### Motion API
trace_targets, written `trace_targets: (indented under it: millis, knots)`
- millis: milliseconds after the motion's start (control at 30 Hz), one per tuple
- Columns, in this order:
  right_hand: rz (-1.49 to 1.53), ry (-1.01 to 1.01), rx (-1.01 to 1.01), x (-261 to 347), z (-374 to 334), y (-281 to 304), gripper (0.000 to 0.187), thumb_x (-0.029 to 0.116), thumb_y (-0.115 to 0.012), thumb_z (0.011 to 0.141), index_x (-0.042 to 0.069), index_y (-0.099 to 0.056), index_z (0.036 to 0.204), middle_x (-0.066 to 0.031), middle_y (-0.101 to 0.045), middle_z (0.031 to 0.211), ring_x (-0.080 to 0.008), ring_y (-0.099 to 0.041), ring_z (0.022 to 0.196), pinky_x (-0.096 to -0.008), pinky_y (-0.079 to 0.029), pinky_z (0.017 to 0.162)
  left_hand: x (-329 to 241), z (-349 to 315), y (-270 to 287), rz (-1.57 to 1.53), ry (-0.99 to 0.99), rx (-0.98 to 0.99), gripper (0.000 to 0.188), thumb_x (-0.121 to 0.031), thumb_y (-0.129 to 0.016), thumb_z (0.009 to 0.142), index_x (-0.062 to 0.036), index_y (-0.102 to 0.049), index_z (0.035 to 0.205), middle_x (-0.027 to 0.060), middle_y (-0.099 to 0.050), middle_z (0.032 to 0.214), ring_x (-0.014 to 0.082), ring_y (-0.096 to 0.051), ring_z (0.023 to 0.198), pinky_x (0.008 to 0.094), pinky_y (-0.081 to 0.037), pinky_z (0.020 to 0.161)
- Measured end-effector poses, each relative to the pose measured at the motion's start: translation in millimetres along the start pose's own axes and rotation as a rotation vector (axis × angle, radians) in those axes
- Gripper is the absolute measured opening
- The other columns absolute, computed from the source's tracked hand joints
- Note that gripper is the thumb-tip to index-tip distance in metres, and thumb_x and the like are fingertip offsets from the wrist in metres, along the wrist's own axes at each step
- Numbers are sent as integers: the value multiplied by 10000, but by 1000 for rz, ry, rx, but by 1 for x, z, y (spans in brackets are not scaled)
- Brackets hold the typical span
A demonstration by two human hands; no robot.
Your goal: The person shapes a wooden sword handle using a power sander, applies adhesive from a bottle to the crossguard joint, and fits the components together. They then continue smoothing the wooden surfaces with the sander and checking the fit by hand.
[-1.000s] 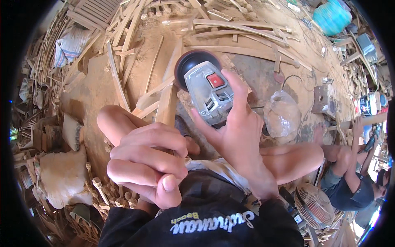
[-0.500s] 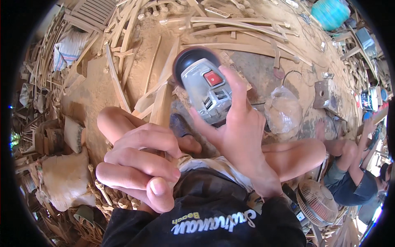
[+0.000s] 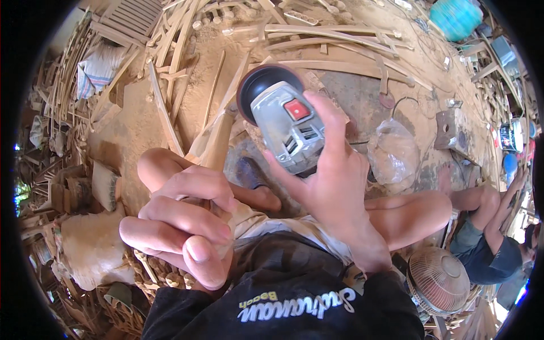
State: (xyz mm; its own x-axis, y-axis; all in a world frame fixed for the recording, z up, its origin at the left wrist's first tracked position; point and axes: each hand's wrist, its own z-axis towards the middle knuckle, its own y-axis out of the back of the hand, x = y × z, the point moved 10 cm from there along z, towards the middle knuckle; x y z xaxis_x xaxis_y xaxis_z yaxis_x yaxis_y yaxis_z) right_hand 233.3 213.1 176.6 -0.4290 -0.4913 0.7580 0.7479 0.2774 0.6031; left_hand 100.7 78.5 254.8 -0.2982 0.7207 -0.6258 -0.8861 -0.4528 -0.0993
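My right hand (image 3: 341, 190) grips a grey angle grinder (image 3: 275, 127) with a red switch, thumb and fingers on opposite sides of its body. The grinder's round dark sanding disc (image 3: 262, 88) points away from me. My left hand (image 3: 184, 218) is closed around the near end of a shaped wooden piece (image 3: 213, 146), which runs away from me between my legs. The far end of the wood comes close to the disc's left edge; I cannot tell if they touch. The palm side of the left hand and most of the gripped end are hidden.
Long curved wooden slats (image 3: 334, 42) lie on the dusty floor ahead. A clear plastic bag (image 3: 392, 152) and a block with a hole (image 3: 450, 133) lie to the right. A fan (image 3: 439, 280) stands near my right elbow, and another person (image 3: 487, 255) sits beyond it.
My left hand has shifted left and slightly toward me with the wooden piece, whose far end sits a little lower beside the disc. The grinder has barely moved. The other person's hands have shifted.
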Motion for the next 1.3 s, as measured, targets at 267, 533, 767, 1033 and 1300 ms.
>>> trace_targets:
  millis: [267,533,767,1033,1300]
  knots:
    - [-121,-26,-52,-8,6,9,841,303,-874,792,128,-423,1480,-191,-680,1236,-390,-729,984,-454,-592,793,-1,0,-3,42,-18,15,202,-143,-576,1009,-120,-379,973,42,-593,821,271,-608,721,441,-485,675]
    - [39,21,-3,-8,3,5,844,315,-862,800,140,-408,1490,-199,-681,1192,-392,-731,943,-463,-588,763,3,-2,-7,8,13,16,212,-142,-603,998,-127,-392,977,40,-588,806,276,-614,713,446,-488,673]
    - [-110,-26,37,-11,5,-1,877,303,-861,794,161,-381,1514,-188,-687,1084,-405,-724,872,-482,-573,721,5,-6,-9,-16,32,25,195,-139,-593,976,-137,-398,967,30,-571,789,276,-613,723,458,-488,679]
    - [108,22,-221,-11,8,31,826,183,-894,782,70,-439,1463,-186,-659,1224,-307,-707,1060,-391,-565,889,-6,-2,41,43,-151,-169,327,-236,-629,950,-125,-527,1241,41,-602,994,266,-585,1056,492,-441,958]
    - [238,-5,-175,-4,5,18,845,100,-892,770,9,-423,1467,-176,-526,1371,-279,-540,1265,-403,-430,1086,-7,3,79,405,-189,-300,810,-510,-914,755,-104,-495,1317,66,-421,1170,207,-479,1108,413,-484,946]
